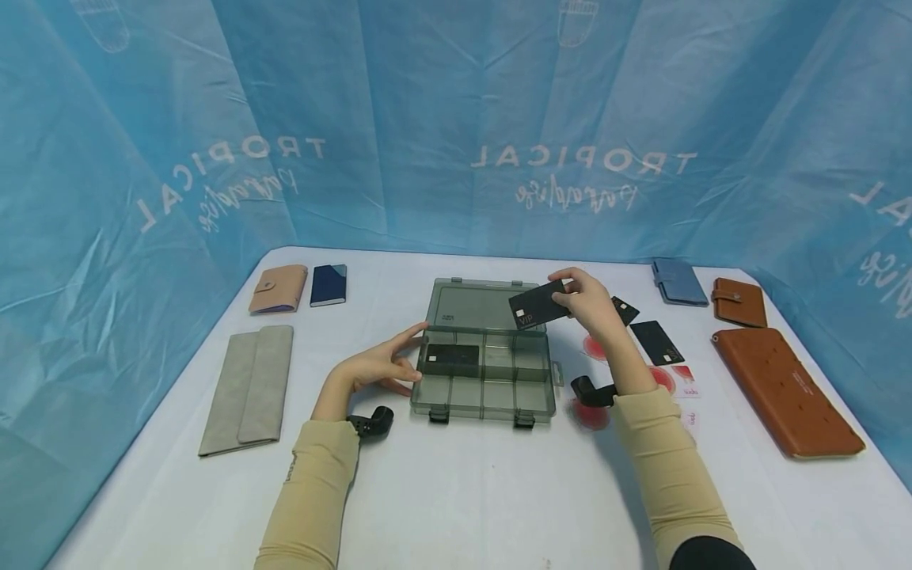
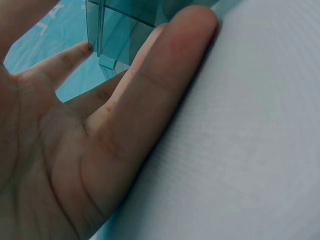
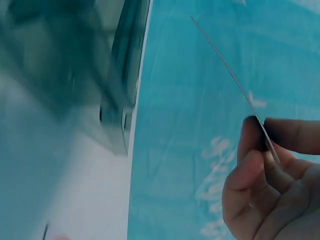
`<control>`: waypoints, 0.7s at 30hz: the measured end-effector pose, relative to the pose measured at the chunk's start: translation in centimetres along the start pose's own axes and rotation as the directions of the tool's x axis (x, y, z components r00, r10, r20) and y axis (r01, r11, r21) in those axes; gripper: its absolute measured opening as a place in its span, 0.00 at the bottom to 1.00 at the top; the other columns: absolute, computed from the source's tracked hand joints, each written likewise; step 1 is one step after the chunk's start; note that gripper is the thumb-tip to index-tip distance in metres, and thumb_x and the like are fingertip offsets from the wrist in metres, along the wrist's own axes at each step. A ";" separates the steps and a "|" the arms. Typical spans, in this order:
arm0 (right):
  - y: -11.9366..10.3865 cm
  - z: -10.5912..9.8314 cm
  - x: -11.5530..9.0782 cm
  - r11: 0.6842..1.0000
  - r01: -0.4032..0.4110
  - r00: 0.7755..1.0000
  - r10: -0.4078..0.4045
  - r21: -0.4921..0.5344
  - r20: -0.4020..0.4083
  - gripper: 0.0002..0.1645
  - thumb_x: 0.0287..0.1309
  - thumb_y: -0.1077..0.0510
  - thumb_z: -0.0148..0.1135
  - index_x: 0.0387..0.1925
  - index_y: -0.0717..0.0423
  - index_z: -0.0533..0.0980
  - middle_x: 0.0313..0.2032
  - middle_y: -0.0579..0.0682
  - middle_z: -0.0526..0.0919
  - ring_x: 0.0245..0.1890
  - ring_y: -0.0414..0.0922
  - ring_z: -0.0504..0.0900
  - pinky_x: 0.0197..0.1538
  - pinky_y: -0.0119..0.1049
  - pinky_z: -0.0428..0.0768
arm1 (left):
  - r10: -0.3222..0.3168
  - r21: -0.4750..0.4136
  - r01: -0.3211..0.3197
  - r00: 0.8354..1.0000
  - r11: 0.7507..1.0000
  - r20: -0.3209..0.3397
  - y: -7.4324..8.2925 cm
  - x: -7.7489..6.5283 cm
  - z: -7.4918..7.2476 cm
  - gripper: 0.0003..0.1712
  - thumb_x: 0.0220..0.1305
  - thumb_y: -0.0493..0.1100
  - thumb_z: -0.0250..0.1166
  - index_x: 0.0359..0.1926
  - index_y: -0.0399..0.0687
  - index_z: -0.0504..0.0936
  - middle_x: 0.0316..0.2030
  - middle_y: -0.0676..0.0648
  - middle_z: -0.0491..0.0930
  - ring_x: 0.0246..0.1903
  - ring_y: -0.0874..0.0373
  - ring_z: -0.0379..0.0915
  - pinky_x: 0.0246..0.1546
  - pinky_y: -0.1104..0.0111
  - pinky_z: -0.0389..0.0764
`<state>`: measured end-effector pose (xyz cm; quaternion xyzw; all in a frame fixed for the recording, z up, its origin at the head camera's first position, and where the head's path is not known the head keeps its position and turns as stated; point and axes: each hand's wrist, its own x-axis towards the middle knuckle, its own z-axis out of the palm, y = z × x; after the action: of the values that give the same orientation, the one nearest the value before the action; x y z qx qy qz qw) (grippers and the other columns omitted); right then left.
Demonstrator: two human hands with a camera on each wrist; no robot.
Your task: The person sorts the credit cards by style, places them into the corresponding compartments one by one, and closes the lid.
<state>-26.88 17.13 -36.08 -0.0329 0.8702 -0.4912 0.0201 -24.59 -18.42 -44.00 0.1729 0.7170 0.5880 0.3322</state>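
A green see-through plastic compartment box lies on the table with its lid folded back. One black card lies in its upper left compartment. Along the box's left side, my left hand touches the edge with spread, mostly straight fingers. In the left wrist view those fingers reach toward the box wall. My right hand pinches a black card marked VIP by its right end, raised over the lid. The right wrist view shows this card edge-on between thumb and fingers.
Right of the box lie black cards and red-and-white cards. Brown wallets and a blue one stand farther right. At left are a grey wallet, a tan one and a navy booklet.
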 end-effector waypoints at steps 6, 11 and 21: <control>-1.5 2.2 -0.3 1.000 0.026 0.980 -0.025 -0.002 0.197 0.14 0.64 0.59 0.52 0.49 0.60 0.71 0.40 0.59 0.75 0.31 0.52 0.72 0.41 0.51 0.74 | 0.007 0.000 -0.007 1.000 1.000 0.016 0.1 0.0 0.0 0.57 0.56 0.37 0.67 0.73 0.65 0.36 0.72 0.41 0.30 0.36 0.55 0.76 0.45 0.52 0.79; -2.7 4.3 0.3 0.998 0.055 0.921 -0.042 -0.025 0.387 0.10 0.62 0.63 0.54 0.44 0.63 0.72 0.36 0.57 0.76 0.28 0.46 0.75 0.42 0.51 0.79 | 0.002 0.006 -0.002 1.000 1.000 0.008 0.1 0.0 -0.1 0.57 0.56 0.37 0.67 0.73 0.66 0.36 0.72 0.41 0.31 0.37 0.55 0.76 0.45 0.53 0.79; -3.4 8.8 0.9 0.919 0.264 0.850 -0.077 -0.294 0.521 0.07 0.58 0.70 0.52 0.35 0.60 0.75 0.30 0.53 0.78 0.23 0.45 0.74 0.28 0.39 0.77 | -0.008 0.004 0.008 1.000 1.000 -0.003 0.2 0.0 0.1 0.56 0.57 0.35 0.65 0.73 0.64 0.36 0.72 0.40 0.31 0.36 0.56 0.76 0.43 0.53 0.80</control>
<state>-27.06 7.80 -37.73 -0.2401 0.9025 -0.3006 0.1936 -24.52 -18.32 -43.83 0.1698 0.7194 0.5854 0.3331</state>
